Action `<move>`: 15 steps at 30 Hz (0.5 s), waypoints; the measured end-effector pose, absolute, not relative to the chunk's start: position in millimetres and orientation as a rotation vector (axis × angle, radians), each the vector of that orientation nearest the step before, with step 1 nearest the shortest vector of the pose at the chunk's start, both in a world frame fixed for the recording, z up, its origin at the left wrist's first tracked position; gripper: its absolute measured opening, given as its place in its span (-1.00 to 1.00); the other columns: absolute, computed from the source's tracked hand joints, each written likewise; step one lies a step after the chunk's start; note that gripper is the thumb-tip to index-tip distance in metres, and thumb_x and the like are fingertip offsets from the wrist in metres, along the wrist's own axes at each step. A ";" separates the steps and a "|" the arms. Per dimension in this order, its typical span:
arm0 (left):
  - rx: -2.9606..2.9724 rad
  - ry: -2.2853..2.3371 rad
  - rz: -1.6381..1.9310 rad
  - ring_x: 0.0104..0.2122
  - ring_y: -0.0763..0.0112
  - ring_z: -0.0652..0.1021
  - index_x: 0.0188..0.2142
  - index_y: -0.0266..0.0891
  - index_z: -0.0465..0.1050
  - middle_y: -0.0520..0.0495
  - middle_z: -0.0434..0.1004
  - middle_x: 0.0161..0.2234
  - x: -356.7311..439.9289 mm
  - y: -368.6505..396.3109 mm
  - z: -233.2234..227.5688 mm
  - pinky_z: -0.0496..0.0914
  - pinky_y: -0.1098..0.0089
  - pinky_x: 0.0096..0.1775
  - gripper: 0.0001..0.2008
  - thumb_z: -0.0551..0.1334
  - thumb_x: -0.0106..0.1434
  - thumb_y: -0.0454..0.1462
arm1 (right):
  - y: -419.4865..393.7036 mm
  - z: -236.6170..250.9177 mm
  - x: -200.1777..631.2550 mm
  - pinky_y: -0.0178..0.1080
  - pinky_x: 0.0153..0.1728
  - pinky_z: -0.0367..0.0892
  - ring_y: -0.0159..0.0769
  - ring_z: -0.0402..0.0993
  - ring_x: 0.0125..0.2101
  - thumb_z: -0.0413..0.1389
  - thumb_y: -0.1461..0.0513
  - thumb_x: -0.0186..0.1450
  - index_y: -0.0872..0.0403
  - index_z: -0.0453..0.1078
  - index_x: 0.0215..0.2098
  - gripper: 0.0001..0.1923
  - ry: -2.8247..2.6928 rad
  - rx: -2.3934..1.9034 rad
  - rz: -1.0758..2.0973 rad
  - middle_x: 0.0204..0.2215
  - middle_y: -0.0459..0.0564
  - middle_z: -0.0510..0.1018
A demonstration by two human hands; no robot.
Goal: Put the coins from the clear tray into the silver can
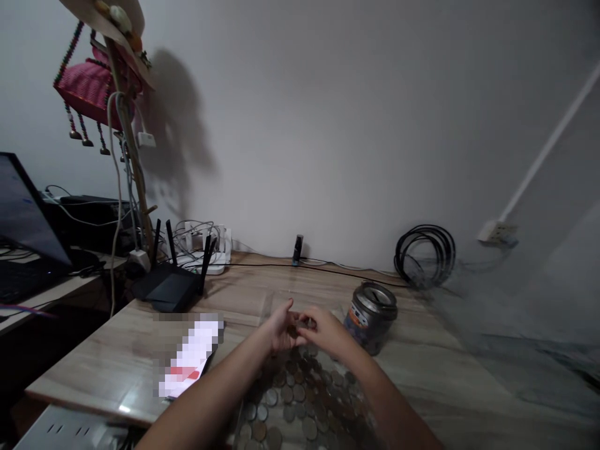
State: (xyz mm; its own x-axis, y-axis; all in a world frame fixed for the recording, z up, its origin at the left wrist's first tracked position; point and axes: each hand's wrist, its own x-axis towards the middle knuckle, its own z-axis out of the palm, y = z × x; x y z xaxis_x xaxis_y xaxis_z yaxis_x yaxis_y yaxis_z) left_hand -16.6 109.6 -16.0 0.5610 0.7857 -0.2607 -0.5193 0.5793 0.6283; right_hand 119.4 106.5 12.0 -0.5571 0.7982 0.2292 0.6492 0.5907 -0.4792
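My left hand (282, 329) is turned palm up and cupped above the table, with what look like a few coins (293, 329) in its fingers. Thumb and fingers of my right hand (320, 326) come together right beside it, pinching a coin, partly hidden by the fingers. Below both hands spreads a heap of loose coins (299, 392), silver and brownish, in what seems to be a clear shallow tray or sheet. To the right of my right hand stands a round tin money box (372, 312) with a slot in its lid and an orange label.
A lit phone (193, 359) lies left of my left forearm. Behind it stands a black router (171, 287) with antennas. A small black bottle-like object (297, 250) and a coiled black cable (424, 255) sit by the wall. A laptop (28, 219) is far left.
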 end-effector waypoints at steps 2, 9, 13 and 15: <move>0.517 0.567 0.789 -0.59 0.44 0.45 -0.31 -0.40 0.35 -0.13 0.44 -0.55 -16.3 110.4 -17.7 0.38 0.41 -0.43 -0.48 -0.16 0.29 -0.01 | 106.0 14.4 119.8 -0.35 -0.44 0.18 -0.35 0.34 -0.45 0.06 0.27 0.06 0.13 0.43 -0.46 -0.88 -2.332 -1.161 0.534 -0.48 -0.03 0.50; 0.558 0.551 0.753 -0.30 0.24 0.55 -0.13 -0.49 0.34 -0.36 0.52 -0.30 -18.7 112.5 -21.3 0.38 0.42 -0.34 -0.54 -0.04 0.26 -0.09 | 131.0 69.3 212.0 -0.27 -0.48 0.20 -0.26 0.38 -0.50 0.04 0.05 0.09 0.10 0.47 -0.43 -0.69 -1.577 -1.508 0.037 -0.51 0.03 0.53; 0.564 0.580 0.770 -0.31 0.23 0.55 -0.10 -0.49 0.32 -0.37 0.51 -0.30 -18.5 112.0 -20.7 0.37 0.41 -0.33 -0.55 -0.03 0.26 -0.12 | 151.4 72.1 252.6 -0.29 -0.57 0.08 -0.25 0.37 -0.54 0.04 0.03 0.07 0.08 0.48 -0.49 -0.68 -1.523 -1.833 -0.136 -0.53 0.05 0.52; 0.564 0.587 0.777 -0.31 0.22 0.56 -0.11 -0.49 0.32 -0.37 0.51 -0.30 -17.9 110.7 -19.2 0.37 0.41 -0.33 -0.56 -0.03 0.26 -0.13 | 154.6 68.1 253.7 -0.29 -0.58 0.06 -0.24 0.38 -0.52 0.02 0.01 0.09 0.06 0.49 -0.48 -0.67 -1.547 -1.902 -0.151 -0.51 0.06 0.53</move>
State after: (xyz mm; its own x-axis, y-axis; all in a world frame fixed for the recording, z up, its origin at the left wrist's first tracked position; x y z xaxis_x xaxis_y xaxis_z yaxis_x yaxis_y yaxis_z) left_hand -17.9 110.7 -19.2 0.5739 0.7717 -0.2742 -0.4740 0.5860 0.6572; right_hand 253.7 154.6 68.1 0.2896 0.8261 0.4835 0.9041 -0.0703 -0.4215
